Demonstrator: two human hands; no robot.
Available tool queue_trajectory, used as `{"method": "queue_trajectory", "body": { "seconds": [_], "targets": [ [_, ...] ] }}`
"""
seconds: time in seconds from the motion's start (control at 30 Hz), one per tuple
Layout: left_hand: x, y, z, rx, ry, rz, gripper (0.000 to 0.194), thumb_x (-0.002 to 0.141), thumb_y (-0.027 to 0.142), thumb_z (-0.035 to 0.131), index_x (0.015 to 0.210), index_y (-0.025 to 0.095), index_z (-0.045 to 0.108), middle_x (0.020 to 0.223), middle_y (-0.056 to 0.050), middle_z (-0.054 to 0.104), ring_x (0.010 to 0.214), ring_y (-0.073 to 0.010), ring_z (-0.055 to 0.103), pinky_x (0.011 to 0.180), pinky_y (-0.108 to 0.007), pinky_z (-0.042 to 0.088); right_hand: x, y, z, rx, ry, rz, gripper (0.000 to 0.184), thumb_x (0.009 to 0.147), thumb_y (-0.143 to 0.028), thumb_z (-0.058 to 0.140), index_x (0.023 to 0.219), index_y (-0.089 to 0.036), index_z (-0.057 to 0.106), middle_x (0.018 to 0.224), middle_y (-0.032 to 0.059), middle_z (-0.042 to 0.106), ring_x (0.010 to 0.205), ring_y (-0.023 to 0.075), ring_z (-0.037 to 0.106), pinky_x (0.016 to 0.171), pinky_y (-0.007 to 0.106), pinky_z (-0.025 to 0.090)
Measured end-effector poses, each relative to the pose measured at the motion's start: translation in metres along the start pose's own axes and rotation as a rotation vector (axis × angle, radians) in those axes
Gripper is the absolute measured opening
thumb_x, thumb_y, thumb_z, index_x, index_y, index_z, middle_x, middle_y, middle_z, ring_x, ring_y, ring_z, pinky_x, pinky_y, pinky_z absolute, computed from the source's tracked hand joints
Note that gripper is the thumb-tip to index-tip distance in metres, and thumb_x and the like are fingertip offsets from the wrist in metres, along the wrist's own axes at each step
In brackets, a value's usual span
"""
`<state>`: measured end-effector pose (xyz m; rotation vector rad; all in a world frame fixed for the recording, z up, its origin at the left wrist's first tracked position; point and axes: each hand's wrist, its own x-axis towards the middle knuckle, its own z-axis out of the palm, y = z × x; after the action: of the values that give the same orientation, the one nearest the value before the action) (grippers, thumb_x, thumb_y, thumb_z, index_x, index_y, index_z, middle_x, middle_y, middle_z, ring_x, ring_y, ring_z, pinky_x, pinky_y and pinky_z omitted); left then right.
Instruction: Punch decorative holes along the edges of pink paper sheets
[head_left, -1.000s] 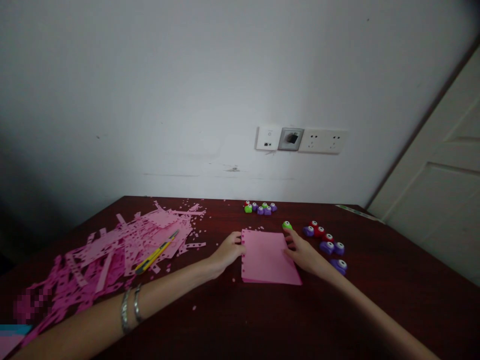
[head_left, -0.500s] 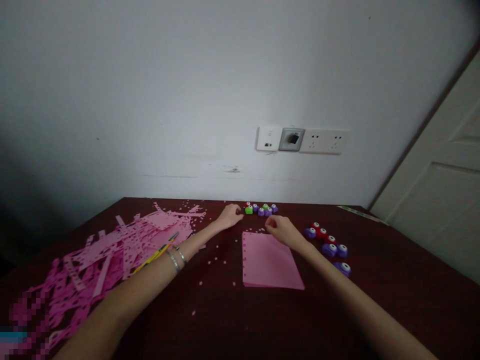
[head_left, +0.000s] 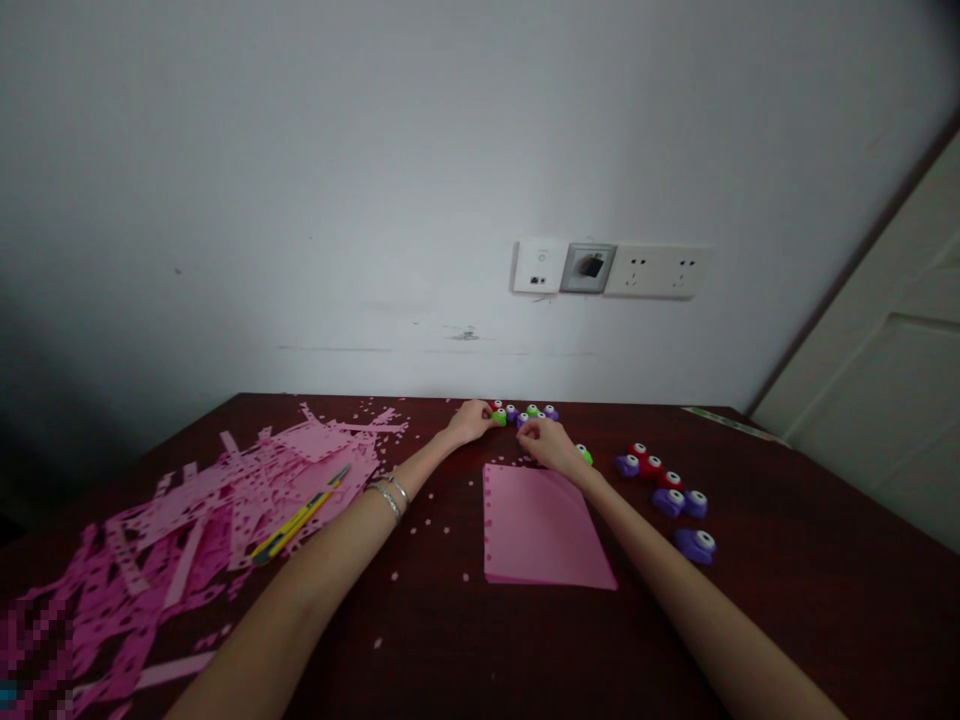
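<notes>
At the back of the table, my left hand (head_left: 472, 421) has its thumb and fingers around the near left side of a small green paper punch (head_left: 499, 417) with a white round button. My right hand (head_left: 547, 443) is just in front of several purple punches (head_left: 523, 420), with its fingers curled together and tips pointing left. Whatever those fingers may hold is hidden. Another green punch (head_left: 584, 455) shows partly behind my right wrist. Below my right hand lies a stack of pink paper (head_left: 547, 525), with small shapes punched along its left edge.
A heap of punched pink paper strips (head_left: 202, 520) covers the left side, and a yellow utility knife (head_left: 300, 515) lies on it. Red punches (head_left: 654, 467) and purple punches (head_left: 694, 545) stand at right. Tiny pink cutouts (head_left: 428, 522) dot the table. A wall (head_left: 375, 200) rises behind.
My left hand has moved right and reached the green punch. My right hand has shifted left toward the purple punches, and a green punch now shows behind its wrist. The view has shifted slightly.
</notes>
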<state>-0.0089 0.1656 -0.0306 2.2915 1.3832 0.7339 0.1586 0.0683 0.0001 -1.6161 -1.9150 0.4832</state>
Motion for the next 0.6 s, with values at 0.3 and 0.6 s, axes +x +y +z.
{"method": "queue_trajectory", "body": {
  "seconds": [0.3,0.6],
  "targets": [
    [-0.017,0.009,-0.020,-0.229,-0.100,0.176,0.031,0.074,0.039,0.058,0.087,0.012,0.066,0.081,-0.004,0.066,0.069,-0.0141,0.055,0.064,-0.024,0.039,0.003,0.011,-0.016,0.221,0.012,0.041,0.014,0.076,-0.025,0.052,0.079,-0.014,0.061,0.059,0.0006,0.058,0.044,0.0090,0.052,0.037,0.017,0.042],
    [-0.036,0.030,-0.046,-0.381,-0.295,0.269,0.026,0.074,0.033,0.060,0.089,0.013,0.065,0.081,-0.003,0.064,0.068,-0.0112,0.053,0.064,-0.023,0.039,-0.001,0.012,-0.020,0.481,-0.229,-0.090,0.023,0.081,-0.027,0.051,0.097,-0.015,0.061,0.086,0.0051,0.061,0.064,0.0093,0.057,0.046,0.018,0.051]
  ]
}}
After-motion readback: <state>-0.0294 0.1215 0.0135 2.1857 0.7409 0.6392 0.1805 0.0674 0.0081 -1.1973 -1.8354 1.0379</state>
